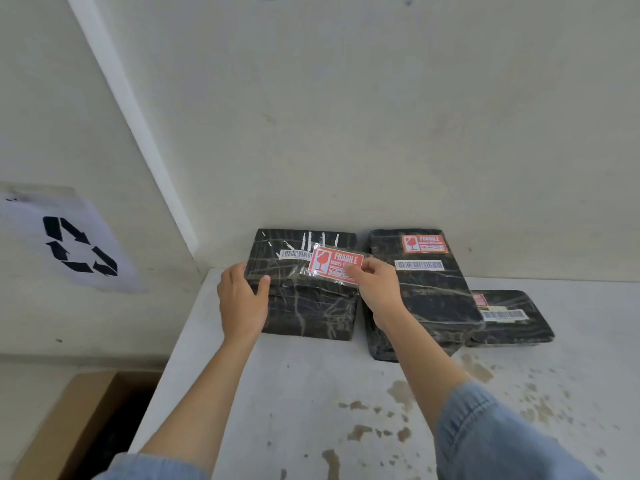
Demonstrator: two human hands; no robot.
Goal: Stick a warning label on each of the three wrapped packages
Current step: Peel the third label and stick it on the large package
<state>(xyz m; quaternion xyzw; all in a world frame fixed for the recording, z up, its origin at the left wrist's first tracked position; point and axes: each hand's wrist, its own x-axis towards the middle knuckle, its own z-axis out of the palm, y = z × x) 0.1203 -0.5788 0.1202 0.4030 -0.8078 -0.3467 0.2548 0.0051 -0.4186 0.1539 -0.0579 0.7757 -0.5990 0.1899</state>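
Third wrapped package, left of three, fragile label going on.

My left hand [242,299] lies flat, fingers spread, on the left package [304,296] at its near-left corner; my right hand [375,284] pinches the red fragile label [334,265] over its top, beside the barcode strip [296,254]. The middle package [422,289] and the right package [512,317] each carry a red label. All three sit on the stained white counter [311,393] against the wall.
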